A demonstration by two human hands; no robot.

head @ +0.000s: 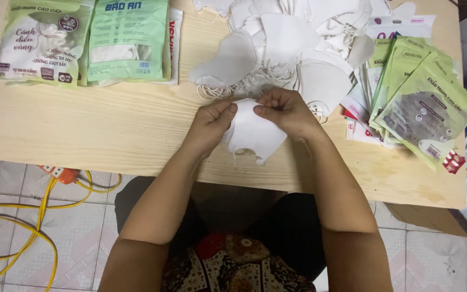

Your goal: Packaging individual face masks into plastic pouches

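Note:
A white cloth face mask (252, 135) lies folded on the pale wooden table (98, 124) near its front edge. My left hand (212, 121) pinches its upper left edge, and my right hand (285, 111) pinches the upper right edge. Both hands are closed on the mask, thumbs and fingertips almost meeting at its top. Just behind my hands sits a loose pile of white masks (287, 43) with thin ear loops trailing out.
Green-and-white filled mask packets (85, 40) lie at the table's back left. A fanned stack of flat green packets (417, 97) lies at the right. Yellow cable and an orange power strip (63, 174) are on the tiled floor at left; a cardboard box (444, 219) stands at right.

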